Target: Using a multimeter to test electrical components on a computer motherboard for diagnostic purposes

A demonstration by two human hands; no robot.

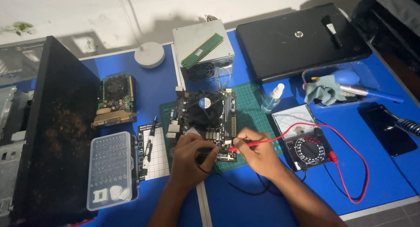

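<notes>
Nearest, at 6 o'clock: left hand point(190, 159), fingers closed on black probe point(204, 157), resting against motherboard point(205, 117) at centre on blue counter point(372, 165). Right hand point(258, 153) just beside, fingers pinching red probe point(249, 144) onto board's lower edge. At 3 o'clock, analog multimeter point(304, 137), red lead looping.

Dim room, with the light falling from the far side: the pale wall point(65, 12) glows brightest, while the blue worktop point(245, 205) looks muted. Long soft shadows stretch across the wall behind the lamp base point(149, 54). The black panel point(61, 126) at left swallows detail. Edges bend slightly; focus holds well throughout.
</notes>
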